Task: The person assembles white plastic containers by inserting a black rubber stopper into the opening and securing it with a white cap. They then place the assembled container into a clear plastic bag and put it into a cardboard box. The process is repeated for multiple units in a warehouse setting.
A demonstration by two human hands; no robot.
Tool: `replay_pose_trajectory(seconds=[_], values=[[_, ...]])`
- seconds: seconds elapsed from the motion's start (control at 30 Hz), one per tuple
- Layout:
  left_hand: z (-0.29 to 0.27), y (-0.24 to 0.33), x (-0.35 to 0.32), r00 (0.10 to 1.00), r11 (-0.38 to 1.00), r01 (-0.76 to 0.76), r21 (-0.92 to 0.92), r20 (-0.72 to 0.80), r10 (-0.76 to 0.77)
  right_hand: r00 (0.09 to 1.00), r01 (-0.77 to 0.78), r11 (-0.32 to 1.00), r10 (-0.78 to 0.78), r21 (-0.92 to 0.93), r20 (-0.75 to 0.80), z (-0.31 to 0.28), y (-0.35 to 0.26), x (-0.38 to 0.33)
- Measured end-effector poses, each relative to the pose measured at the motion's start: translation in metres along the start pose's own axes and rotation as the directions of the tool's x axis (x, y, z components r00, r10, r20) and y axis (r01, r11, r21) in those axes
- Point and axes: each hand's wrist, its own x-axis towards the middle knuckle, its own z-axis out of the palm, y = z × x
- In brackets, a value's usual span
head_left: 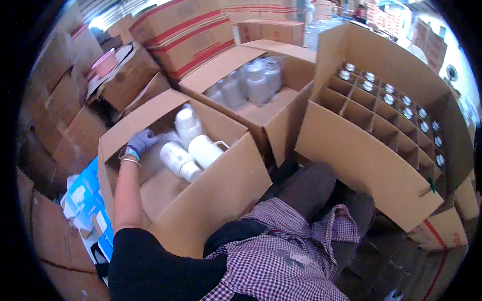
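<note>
My left hand (142,141), in a pale grey-purple glove, reaches into an open cardboard carton (216,200) near its left wall. The fingers are partly spread, and I see nothing held in them. Just right of the fingertips is a pale, motion-blurred shape. Beyond it, a whitish bottle (188,124) leans at the far side of the carton. A white labelled bottle (175,159) lies tilted, its neck toward me. Beside it rests a white container (205,151) with a handle-like loop. My right hand does not show.
Behind stands an open carton (288,103) of translucent bottles (257,85). At right, a tall-flapped carton (361,145) has cardboard dividers, with several bottle tops (388,99) in its cells. Stacked cartons (193,45), a pink basin (104,63) and a blue printed box (85,193) surround me.
</note>
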Motion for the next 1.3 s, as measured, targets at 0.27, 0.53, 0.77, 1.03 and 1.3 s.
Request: replay_pose_trajectory(seconds=[0.27, 0.53, 0.77, 1.03, 1.3], values=[[0.087, -0.107, 0.07, 0.997, 0.913, 0.044, -0.405, -0.034, -0.064, 0.929, -0.015, 0.981, -0.058, 0.193, 0.365, 0.111, -0.145, 0.038], [0.139, -0.137, 0.122, 0.843, 0.859, 0.411, -0.304, 0.486, -0.232, 0.9, -0.192, 0.868, -0.03, 0.458, 0.435, 0.08, -0.196, 0.024], [0.102, -0.073, 0.036, 0.951, 0.823, -0.079, -0.563, 0.204, 0.231, 0.849, -0.153, 0.84, -0.159, 0.521, 0.505, 0.107, -0.175, 0.003], [-0.093, 0.084, -0.045, 0.696, 0.524, -0.716, -0.461, -0.527, 0.487, 0.772, -0.308, 0.561, -0.324, 0.768, 0.546, 0.059, -0.33, 0.012], [0.015, 0.21, -0.091, 0.717, 0.268, -0.534, -0.802, -0.26, 0.647, 0.299, -0.918, -0.102, -0.814, 0.384, 0.498, 0.005, -0.446, -0.018]])
